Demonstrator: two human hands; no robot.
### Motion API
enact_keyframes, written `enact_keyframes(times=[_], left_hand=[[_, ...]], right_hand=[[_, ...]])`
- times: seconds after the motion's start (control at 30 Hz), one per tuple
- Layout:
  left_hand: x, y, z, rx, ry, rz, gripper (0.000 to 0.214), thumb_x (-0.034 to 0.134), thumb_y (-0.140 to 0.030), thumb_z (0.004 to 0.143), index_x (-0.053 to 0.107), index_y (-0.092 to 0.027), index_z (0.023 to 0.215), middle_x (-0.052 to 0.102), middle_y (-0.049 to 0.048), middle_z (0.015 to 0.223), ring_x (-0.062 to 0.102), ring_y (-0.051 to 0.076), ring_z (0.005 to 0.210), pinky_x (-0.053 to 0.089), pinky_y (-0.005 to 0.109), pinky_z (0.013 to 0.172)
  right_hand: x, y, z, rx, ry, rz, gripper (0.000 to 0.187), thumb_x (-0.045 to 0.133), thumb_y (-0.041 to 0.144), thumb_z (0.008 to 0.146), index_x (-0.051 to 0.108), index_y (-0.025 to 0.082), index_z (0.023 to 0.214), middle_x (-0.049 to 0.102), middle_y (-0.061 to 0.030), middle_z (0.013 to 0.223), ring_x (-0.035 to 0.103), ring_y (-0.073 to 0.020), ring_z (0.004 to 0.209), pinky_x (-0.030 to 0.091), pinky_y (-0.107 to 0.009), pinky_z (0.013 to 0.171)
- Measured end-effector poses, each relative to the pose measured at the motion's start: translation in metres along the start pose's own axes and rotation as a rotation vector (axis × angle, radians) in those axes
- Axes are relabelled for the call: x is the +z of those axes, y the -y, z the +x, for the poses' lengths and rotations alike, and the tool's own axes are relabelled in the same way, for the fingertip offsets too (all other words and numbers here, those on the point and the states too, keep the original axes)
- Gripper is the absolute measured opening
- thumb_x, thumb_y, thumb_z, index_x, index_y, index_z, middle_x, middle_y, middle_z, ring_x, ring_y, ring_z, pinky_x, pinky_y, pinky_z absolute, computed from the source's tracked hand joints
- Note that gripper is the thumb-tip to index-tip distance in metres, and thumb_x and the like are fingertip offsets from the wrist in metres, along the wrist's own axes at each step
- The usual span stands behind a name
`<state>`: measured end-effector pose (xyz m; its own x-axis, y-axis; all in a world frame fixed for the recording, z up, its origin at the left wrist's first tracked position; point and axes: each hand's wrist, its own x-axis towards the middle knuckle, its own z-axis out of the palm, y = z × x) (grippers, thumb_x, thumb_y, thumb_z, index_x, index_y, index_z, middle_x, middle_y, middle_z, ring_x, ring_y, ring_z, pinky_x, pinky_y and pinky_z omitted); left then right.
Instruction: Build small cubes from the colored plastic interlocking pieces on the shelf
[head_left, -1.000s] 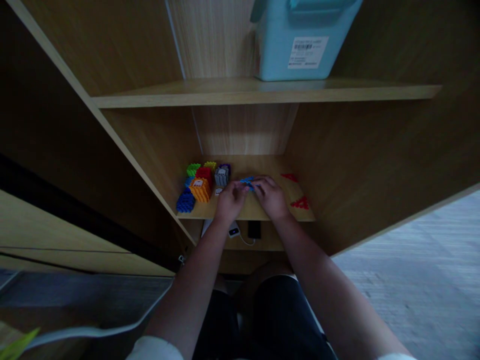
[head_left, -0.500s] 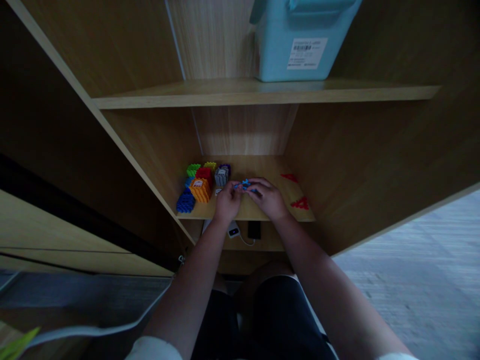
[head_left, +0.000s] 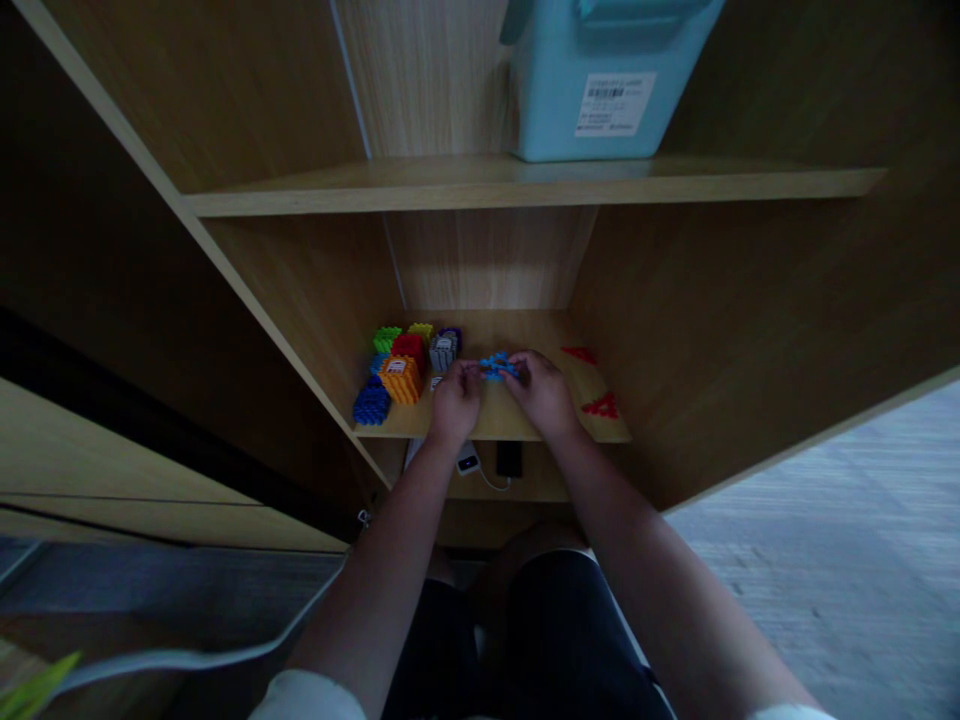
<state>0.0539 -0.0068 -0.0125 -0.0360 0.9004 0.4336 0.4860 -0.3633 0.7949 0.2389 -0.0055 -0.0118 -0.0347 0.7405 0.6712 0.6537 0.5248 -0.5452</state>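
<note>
Between my two hands, a little above the shelf board, is a light-blue plastic building piece (head_left: 496,367) with a notched, openwork outline. My left hand (head_left: 457,397) pinches at its left edge, thumb and fingers together. On the other side my right hand (head_left: 543,393) grips the right end of the same piece between thumb and fingertips. Left of my left hand stand stacks of notched plastic pieces: orange (head_left: 401,380), red (head_left: 409,348), grey (head_left: 443,349) and dark blue (head_left: 371,402). To the right lie red triangular pieces (head_left: 600,405) on the board.
A light-blue bin (head_left: 600,110) with a label sits on the upper shelf (head_left: 420,190). Below the work shelf are a white device with a cable (head_left: 467,462) and a black flat object (head_left: 509,459). Cabinet walls (head_left: 720,330) close in on both sides.
My hands have drawn slightly apart, so more of the blue piece shows between them. My right fingers have shifted up its right end. The stacks and red pieces stay put.
</note>
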Motion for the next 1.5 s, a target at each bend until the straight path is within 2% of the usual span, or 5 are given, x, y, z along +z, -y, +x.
enact_keyframes(times=[0.2, 0.37, 0.87, 1.1, 1.5], left_hand=[[0.006, -0.002, 0.003, -0.065, -0.006, 0.161, 0.020, 0.057, -0.013, 0.100, 0.064, -0.022, 0.116, 0.082, 0.0094, 0.113, 0.078, 0.025, 0.107, 0.059, 0.036, 0.095], [0.008, -0.002, 0.004, -0.059, 0.034, 0.157, 0.021, 0.054, -0.012, 0.100, 0.066, -0.020, 0.115, 0.081, 0.0123, 0.115, 0.077, 0.026, 0.108, 0.059, 0.039, 0.098], [0.006, -0.003, 0.003, -0.051, 0.073, 0.155, 0.023, 0.059, -0.011, 0.097, 0.066, -0.023, 0.116, 0.081, 0.0116, 0.116, 0.076, 0.028, 0.108, 0.059, 0.042, 0.099], [0.008, -0.002, 0.003, -0.042, 0.075, 0.138, 0.026, 0.057, -0.006, 0.095, 0.065, -0.022, 0.114, 0.080, 0.0111, 0.116, 0.076, 0.027, 0.108, 0.058, 0.042, 0.102], [0.007, -0.004, 0.002, -0.050, 0.061, 0.139, 0.021, 0.059, -0.011, 0.098, 0.067, -0.024, 0.112, 0.081, 0.0105, 0.113, 0.076, 0.027, 0.107, 0.058, 0.040, 0.099]], right_hand=[[0.002, -0.009, 0.001, 0.087, 0.022, -0.074, 0.016, 0.070, 0.032, 0.095, 0.068, 0.023, 0.108, 0.077, -0.0099, 0.106, 0.071, -0.0288, 0.097, 0.058, -0.045, 0.092], [0.003, -0.013, -0.001, 0.128, 0.023, -0.096, 0.017, 0.071, 0.034, 0.095, 0.068, 0.023, 0.108, 0.077, -0.0101, 0.105, 0.071, -0.0296, 0.099, 0.058, -0.046, 0.093], [0.006, -0.018, -0.001, 0.079, 0.065, -0.119, 0.017, 0.066, 0.030, 0.096, 0.068, 0.024, 0.111, 0.078, -0.0092, 0.107, 0.070, -0.0302, 0.102, 0.058, -0.048, 0.094], [0.008, -0.019, -0.001, 0.093, 0.056, -0.106, 0.025, 0.068, 0.025, 0.093, 0.065, 0.023, 0.117, 0.078, -0.0107, 0.110, 0.071, -0.0310, 0.108, 0.058, -0.049, 0.097], [0.009, -0.020, -0.001, 0.093, 0.051, -0.120, 0.029, 0.067, 0.021, 0.089, 0.065, 0.023, 0.118, 0.079, -0.0098, 0.109, 0.072, -0.0299, 0.104, 0.059, -0.047, 0.095]])
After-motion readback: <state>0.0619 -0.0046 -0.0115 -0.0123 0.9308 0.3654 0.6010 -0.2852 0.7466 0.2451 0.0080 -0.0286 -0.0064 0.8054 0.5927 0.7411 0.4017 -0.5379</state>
